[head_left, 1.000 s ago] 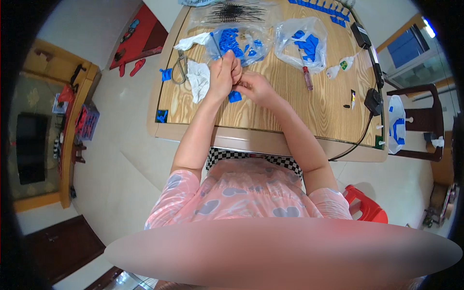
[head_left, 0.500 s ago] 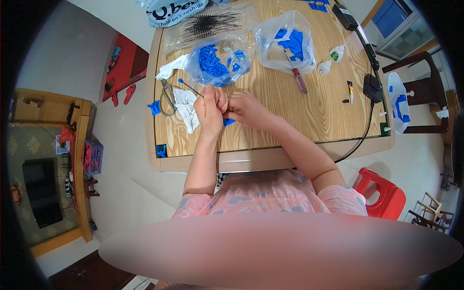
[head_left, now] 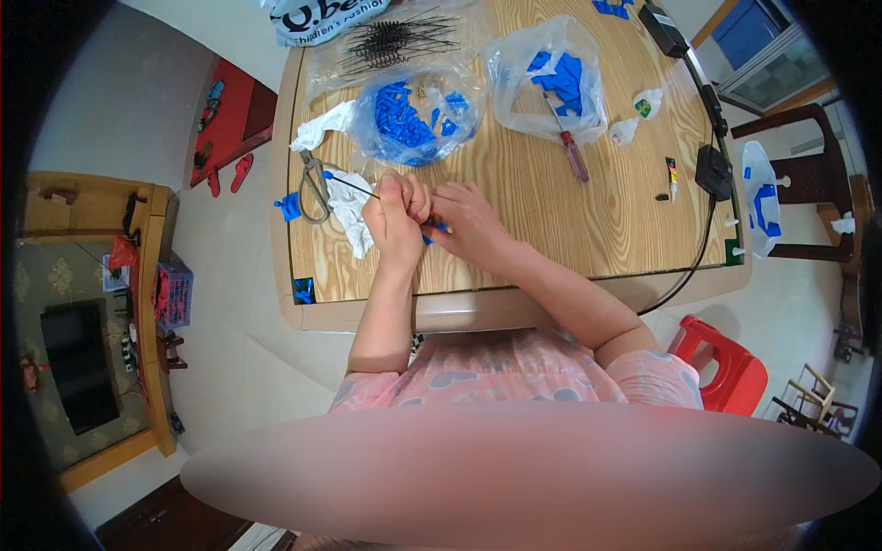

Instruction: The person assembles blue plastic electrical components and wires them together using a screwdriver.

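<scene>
My left hand (head_left: 395, 219) is closed around a thin dark rod with a blue tip (head_left: 353, 185), which sticks out toward the left. Close against it, my right hand (head_left: 470, 222) has its fingers bent over a small blue piece (head_left: 434, 235), mostly hidden beneath them. Whether that piece is gripped or only touched, I cannot make out. Left of my hands lie a crumpled white cloth (head_left: 347, 213) and scissors (head_left: 315, 191) with large looped handles. Just beyond stands a clear plastic bag (head_left: 464, 138) holding many small blue pieces (head_left: 401, 118).
Black coiled wires (head_left: 390, 46) lie on plastic at the back left. A second bag (head_left: 507, 83) with blue sheets has a red-handled screwdriver (head_left: 573, 156) beside it. A black power adapter (head_left: 712, 173) with its cable lines the right edge. A red stool (head_left: 735, 376) stands right.
The blue-tipped rod has shifted slightly left and down with my left hand. My right hand's fingers have spread a little over the blue piece. The whole view has moved slightly.
</scene>
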### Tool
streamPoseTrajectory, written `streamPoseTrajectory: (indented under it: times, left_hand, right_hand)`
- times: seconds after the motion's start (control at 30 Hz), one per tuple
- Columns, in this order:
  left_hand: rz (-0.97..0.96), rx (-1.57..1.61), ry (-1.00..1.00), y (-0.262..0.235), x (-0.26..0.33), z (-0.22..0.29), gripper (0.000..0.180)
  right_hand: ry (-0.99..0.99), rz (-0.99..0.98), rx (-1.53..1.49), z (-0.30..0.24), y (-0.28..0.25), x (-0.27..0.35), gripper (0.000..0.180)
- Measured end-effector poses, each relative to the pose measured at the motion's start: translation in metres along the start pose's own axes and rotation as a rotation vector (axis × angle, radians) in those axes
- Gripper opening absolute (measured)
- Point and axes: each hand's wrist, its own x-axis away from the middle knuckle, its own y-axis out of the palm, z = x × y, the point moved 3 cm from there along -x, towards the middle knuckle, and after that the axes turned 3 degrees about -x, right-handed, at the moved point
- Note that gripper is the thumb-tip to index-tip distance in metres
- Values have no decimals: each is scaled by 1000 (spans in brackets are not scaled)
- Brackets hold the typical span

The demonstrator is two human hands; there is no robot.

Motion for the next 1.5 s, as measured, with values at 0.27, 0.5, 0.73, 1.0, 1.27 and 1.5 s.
streamPoseTrajectory:
  times: [0.27,0.5,0.73,1.0,1.27,1.5]
  left_hand:
    - [-5,10,-26,0,1,-1,41]
    - [-13,38,-11,2,2,-3,40]
    - [-34,33,-8,3,2,-2,38]
    - [-38,-31,22,1,4,-6,41]
    - [-37,51,22,3,3,-6,38]
    - [-31,40,29,2,4,-4,38]
  right_hand:
    - [82,-5,-137,6,3,1,14]
    - [97,-6,-159,5,2,0,14]
    - [125,14,-155,-1,-2,0,15]
    - [216,-125,-174,-3,-5,0,14]
    - [219,-113,-159,-3,-6,-1,16]
    - [186,-36,-150,0,-1,1,14]
